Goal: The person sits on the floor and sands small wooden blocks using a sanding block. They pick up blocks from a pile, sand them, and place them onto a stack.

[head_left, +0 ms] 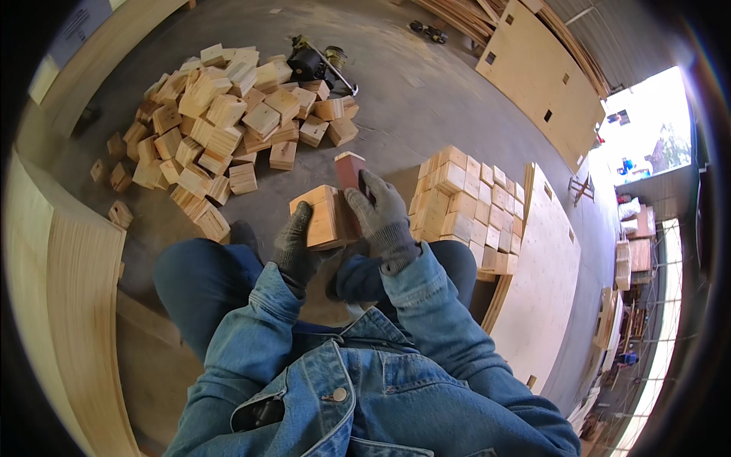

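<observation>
My left hand (293, 247), in a dark grey glove, grips a pale wooden block (321, 212) from its left side, thumb on the upper face. On the block's right is my right hand (378, 217), gloved too, with its fingers wrapped round a reddish-brown sanding block (349, 170). The sanding block stands nearly on end, with a pale strip along its top. Its lower part lies against or close to the wooden block's right side; my fingers hide whether they touch. Both hands are above the floor, between my bent knees.
A loose heap of wooden blocks (263, 120) lies ahead on the left. Neatly stacked blocks (457, 199) stand at my right, beside a plywood sheet (544, 282). Layered boards (80, 305) rise on my left. Beyond the heap sits a black tool bag (306, 64).
</observation>
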`<state>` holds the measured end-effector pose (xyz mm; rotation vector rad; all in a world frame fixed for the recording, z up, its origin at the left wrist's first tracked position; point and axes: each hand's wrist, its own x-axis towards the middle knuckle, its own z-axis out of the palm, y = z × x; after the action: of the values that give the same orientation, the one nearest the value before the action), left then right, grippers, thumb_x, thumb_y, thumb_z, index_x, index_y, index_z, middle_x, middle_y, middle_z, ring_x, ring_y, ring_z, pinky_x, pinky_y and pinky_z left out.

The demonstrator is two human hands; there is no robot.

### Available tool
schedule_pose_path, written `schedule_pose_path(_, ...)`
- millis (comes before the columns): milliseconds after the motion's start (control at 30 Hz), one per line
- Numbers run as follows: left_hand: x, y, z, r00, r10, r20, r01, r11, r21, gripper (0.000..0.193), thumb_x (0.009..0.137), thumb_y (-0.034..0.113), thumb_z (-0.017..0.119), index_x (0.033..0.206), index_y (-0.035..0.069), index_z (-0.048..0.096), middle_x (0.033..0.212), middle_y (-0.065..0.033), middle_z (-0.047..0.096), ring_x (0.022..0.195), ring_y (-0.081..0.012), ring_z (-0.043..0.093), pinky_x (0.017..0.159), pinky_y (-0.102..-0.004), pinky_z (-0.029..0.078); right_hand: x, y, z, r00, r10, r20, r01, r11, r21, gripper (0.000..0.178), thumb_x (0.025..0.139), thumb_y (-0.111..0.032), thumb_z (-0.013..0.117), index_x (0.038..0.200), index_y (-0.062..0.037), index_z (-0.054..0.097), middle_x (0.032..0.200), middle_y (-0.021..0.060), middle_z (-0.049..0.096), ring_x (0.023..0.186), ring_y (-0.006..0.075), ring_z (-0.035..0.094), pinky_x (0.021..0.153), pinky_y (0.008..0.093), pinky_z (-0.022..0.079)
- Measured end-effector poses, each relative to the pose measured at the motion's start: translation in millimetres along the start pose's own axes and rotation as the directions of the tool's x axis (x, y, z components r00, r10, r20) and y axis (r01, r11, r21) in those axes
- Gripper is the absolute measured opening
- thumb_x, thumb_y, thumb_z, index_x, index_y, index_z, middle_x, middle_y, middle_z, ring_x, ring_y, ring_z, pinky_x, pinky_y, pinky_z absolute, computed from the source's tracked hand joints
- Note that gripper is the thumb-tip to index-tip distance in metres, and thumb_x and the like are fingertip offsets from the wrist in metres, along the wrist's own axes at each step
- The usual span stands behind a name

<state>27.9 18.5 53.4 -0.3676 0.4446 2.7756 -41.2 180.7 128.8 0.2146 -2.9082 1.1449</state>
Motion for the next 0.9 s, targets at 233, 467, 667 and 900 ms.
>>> schedule_pose_path(233, 15, 8, -31, 0.994, 0.110, -0.008, -0.109, 0.990, 0.089, 0.067, 0.099, 0.053, 0.063, 0.148, 0.009, 0.048, 0.137, -0.0158, 0.060, 0.120, -0.0335, 0.064, 0.102, -0.0543, 0.054, -68, -14, 1, 0.978, -0.209, 0.014, 0.206, 0.971, 0.123, 0.048, 0.092, -0.023, 0.075, 0.128, 0.0050, 0.061, 0.118, 0.0275, 0.065, 0.107, 0.0415, 0.065, 0.090, 0.0450, 0.053)
schedule_pose_path(467, 4, -7, -1, 0.999, -0.017, 0.045, 0.012, 0.993, 0.118, 0.070, 0.099, 0.058, 0.059, 0.150, 0.012, 0.045, 0.138, -0.0132, 0.060, 0.121, -0.0317, 0.063, 0.097, -0.0530, 0.055, 28, 15, 3, 1.000, -0.004, -0.021, 0.005, 0.998, 0.065, 0.047, 0.096, -0.028, 0.073, 0.131, 0.0024, 0.064, 0.110, 0.0192, 0.073, 0.098, 0.0280, 0.071, 0.089, 0.0368, 0.055)
schedule_pose_path(667, 15, 6, -17, 0.999, -0.011, -0.036, 0.011, 1.000, 0.006, 0.070, 0.100, 0.064, 0.052, 0.150, 0.016, 0.047, 0.139, -0.0130, 0.059, 0.121, -0.0329, 0.063, 0.094, -0.0529, 0.057, 16, 37, -12, 0.991, 0.127, -0.040, -0.104, 0.925, 0.365, 0.054, 0.095, -0.029, 0.073, 0.135, 0.0037, 0.061, 0.121, 0.0226, 0.070, 0.110, 0.0297, 0.069, 0.095, 0.0369, 0.054)
schedule_pose_path(900, 18, 3, -30, 1.000, 0.008, -0.014, -0.008, 1.000, 0.008, 0.068, 0.101, 0.062, 0.052, 0.149, 0.014, 0.048, 0.140, -0.0149, 0.058, 0.124, -0.0329, 0.062, 0.101, -0.0526, 0.054, -36, 5, -2, 0.993, -0.086, 0.075, 0.077, 0.989, 0.123, 0.055, 0.094, -0.025, 0.076, 0.137, 0.0051, 0.059, 0.122, 0.0222, 0.066, 0.111, 0.0287, 0.066, 0.095, 0.0365, 0.052)
